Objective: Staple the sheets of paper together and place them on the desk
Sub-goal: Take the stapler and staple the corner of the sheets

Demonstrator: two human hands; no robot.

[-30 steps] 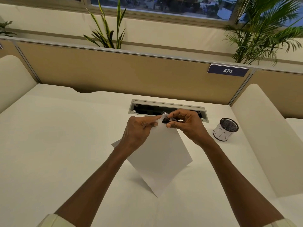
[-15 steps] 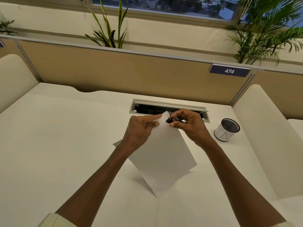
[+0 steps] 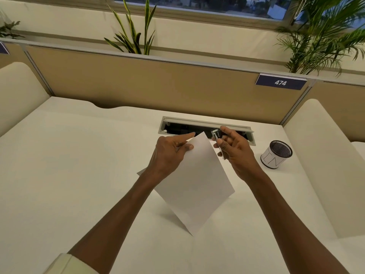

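We hold the sheets of paper (image 3: 194,180) tilted above the desk (image 3: 79,165), our left hand (image 3: 169,153) pinching their upper edge between thumb and fingers, index finger stretched out. Just beside the top corner, apart from it, our right hand (image 3: 233,149) grips the small stapler (image 3: 216,135). We judge the stapling step finished or nearly so; next we should lay the sheets flat on the desk, near the mesh cup (image 3: 276,155).

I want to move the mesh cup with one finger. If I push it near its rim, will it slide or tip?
The mesh cup looks light: thin mesh wall, nothing seen inside. It would probably slide on the smooth desk. It stands upright, about as tall as wide, so a push near the rim might tip it, and then it could roll.
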